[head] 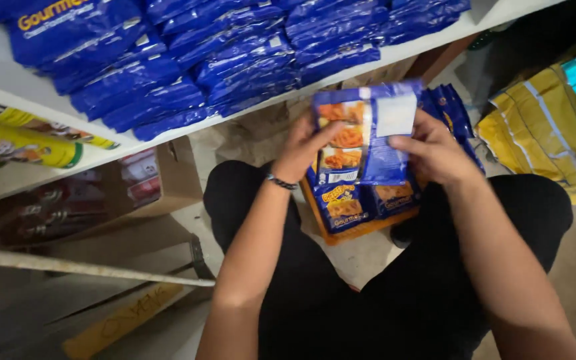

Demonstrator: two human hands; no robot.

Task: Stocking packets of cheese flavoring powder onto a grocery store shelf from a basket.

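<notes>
Both my hands hold one blue snack packet (363, 137) upright in front of me, its back with food pictures and a white label facing me. My left hand (303, 148) grips its left edge; a dark bracelet sits on that wrist. My right hand (435, 150) grips its right edge. Below the packet, more blue packets (361, 203) stand in an orange box (355, 230) between my knees. I am crouched in black trousers.
A white shelf (28, 93) above holds several rows of blue packets (188, 60). Yellow packets (15, 140) lie on the shelf beneath, with a cardboard box (175, 173) below it. Yellow and teal bags (555, 127) lie on the floor at right.
</notes>
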